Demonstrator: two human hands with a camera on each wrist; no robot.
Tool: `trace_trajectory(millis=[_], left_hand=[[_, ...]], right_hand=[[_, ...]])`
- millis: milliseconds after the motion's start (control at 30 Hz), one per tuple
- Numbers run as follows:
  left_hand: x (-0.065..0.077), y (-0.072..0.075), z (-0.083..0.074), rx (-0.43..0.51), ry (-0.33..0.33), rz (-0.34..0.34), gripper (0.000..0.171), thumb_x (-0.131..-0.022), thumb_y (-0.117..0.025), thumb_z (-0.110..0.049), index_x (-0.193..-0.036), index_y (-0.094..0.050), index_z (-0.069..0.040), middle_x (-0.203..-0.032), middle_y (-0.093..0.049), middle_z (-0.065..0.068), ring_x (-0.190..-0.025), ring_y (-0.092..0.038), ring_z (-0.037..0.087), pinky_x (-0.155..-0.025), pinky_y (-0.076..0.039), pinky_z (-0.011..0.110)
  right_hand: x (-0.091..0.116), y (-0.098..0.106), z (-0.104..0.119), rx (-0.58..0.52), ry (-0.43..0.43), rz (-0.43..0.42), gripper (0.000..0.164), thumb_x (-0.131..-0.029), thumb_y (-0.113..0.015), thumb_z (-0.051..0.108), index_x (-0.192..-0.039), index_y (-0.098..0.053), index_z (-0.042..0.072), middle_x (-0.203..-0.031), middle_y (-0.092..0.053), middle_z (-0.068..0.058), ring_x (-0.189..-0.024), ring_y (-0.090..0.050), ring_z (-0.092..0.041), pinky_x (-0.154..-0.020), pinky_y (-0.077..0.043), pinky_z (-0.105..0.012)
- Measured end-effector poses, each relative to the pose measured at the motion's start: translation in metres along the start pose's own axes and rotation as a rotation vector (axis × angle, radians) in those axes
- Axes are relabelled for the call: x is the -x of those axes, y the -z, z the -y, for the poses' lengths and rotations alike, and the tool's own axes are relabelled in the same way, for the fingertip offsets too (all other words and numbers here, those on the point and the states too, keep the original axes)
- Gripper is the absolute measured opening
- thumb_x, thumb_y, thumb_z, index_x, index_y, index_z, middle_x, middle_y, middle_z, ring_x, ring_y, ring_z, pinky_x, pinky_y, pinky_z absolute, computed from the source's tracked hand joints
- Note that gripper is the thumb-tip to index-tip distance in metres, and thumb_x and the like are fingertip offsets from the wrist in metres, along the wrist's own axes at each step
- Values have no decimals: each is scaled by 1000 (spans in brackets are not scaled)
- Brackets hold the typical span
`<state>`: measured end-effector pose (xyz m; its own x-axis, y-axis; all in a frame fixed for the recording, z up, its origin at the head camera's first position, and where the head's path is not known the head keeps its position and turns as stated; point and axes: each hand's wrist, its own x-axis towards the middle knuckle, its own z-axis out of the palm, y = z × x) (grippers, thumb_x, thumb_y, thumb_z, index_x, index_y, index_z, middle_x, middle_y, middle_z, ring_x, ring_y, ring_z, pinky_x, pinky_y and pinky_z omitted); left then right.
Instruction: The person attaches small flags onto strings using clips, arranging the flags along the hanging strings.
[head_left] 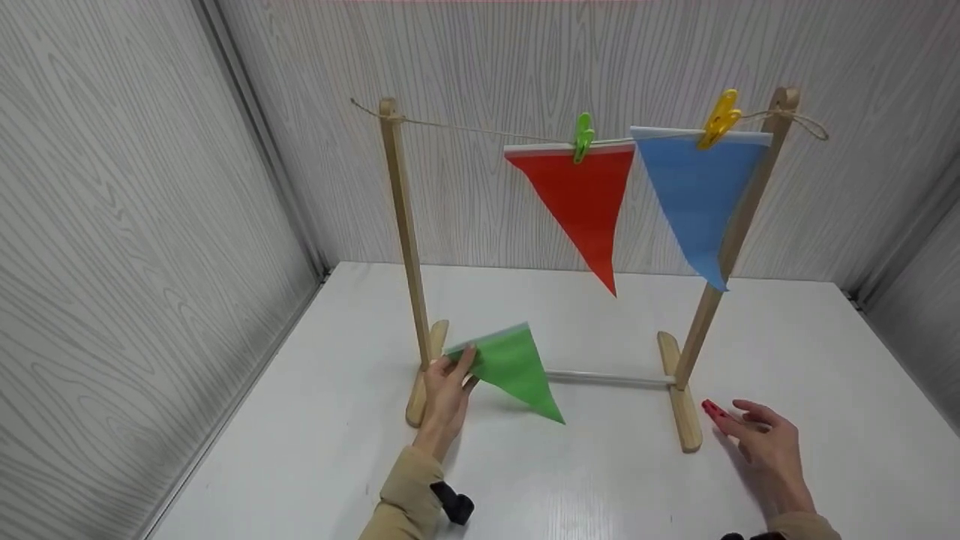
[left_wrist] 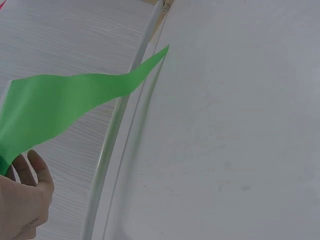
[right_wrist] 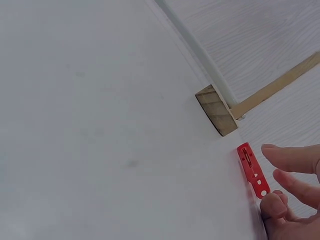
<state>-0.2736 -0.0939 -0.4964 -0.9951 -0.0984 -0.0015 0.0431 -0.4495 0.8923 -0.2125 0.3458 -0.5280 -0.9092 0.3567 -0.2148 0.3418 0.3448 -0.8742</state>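
My left hand (head_left: 448, 386) pinches the upper left corner of a green pennant (head_left: 517, 366) with a white top edge, close to the left post. The pennant's point hangs down to the right over the table. At the right, my right hand (head_left: 769, 446) is low over the table at a small red clothespin (head_left: 715, 409). The thumb is right at the near end of the clothespin (right_wrist: 253, 170); the forefinger and middle finger reach out apart from it. A red pennant (head_left: 589, 195) hangs on the string under a green clothespin (head_left: 583, 137). Beside it hangs a blue pennant (head_left: 701, 187) under a yellow clothespin (head_left: 721, 118).
A string (head_left: 472, 130) runs between a left wooden post (head_left: 405, 225) and a right wooden post (head_left: 742, 217). Both posts stand on wooden feet, joined low down by a pale rod (head_left: 611, 379). Grey wood-grained walls (head_left: 465, 45) enclose the white table (head_left: 315, 450).
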Motion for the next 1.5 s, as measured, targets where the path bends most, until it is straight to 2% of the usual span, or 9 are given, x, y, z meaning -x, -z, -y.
trace_trajectory(millis=[100, 333, 767, 967, 1167, 1500], left_hand=[[1, 1, 1, -4, 3, 11, 29, -101, -62, -19, -118, -62, 4, -109, -63, 2, -110, -62, 15, -115, -42, 50], [1, 2, 2, 1, 6, 14, 33, -101, -63, -21, -121, -61, 6, -112, -63, 4, -113, -61, 17, -116, -41, 52], [1, 1, 3, 10, 17, 4, 32, -101, -62, -19, -121, -61, 5, -111, -63, 3, -112, -62, 16, -115, -42, 51], [1, 1, 3, 17, 26, 7, 33, -100, -63, -19, -122, -61, 6, -113, -63, 4, -113, -61, 16, -116, -42, 50], [3, 3, 2, -8, 9, 33, 40, -103, -59, -20, -128, -55, 9, -124, -57, 9, -122, -58, 22, -118, -39, 51], [1, 4, 3, -3, 10, 19, 42, -102, -60, -21, -131, -54, 10, -122, -58, 8, -121, -59, 21, -117, -39, 52]], right_hand=[[-1, 2, 0, 11, 6, 13, 66, -90, -76, 24, -143, -47, -1, -105, -51, 1, -83, -47, -8, -62, -47, -22], [-4, 5, 2, 63, 10, 83, 72, -89, -77, 24, -146, -43, -3, -110, -51, -9, -90, -45, -15, -64, -47, -22], [-8, 9, 3, 118, -7, 135, 72, -87, -77, 15, -146, -41, -5, -102, -54, -7, -85, -47, -15, -62, -45, -24], [-9, 8, 4, 137, -5, 129, 71, -87, -76, 13, -145, -41, -7, -102, -54, -9, -85, -48, -16, -63, -46, -24], [-7, 6, 5, 150, 46, 110, 66, -87, -75, 10, -141, -43, -11, -110, -56, -17, -87, -49, -17, -64, -48, -22], [-8, 5, 5, 170, 44, 106, 62, -87, -74, 10, -139, -46, -11, -115, -58, -23, -87, -51, -17, -64, -48, -22]])
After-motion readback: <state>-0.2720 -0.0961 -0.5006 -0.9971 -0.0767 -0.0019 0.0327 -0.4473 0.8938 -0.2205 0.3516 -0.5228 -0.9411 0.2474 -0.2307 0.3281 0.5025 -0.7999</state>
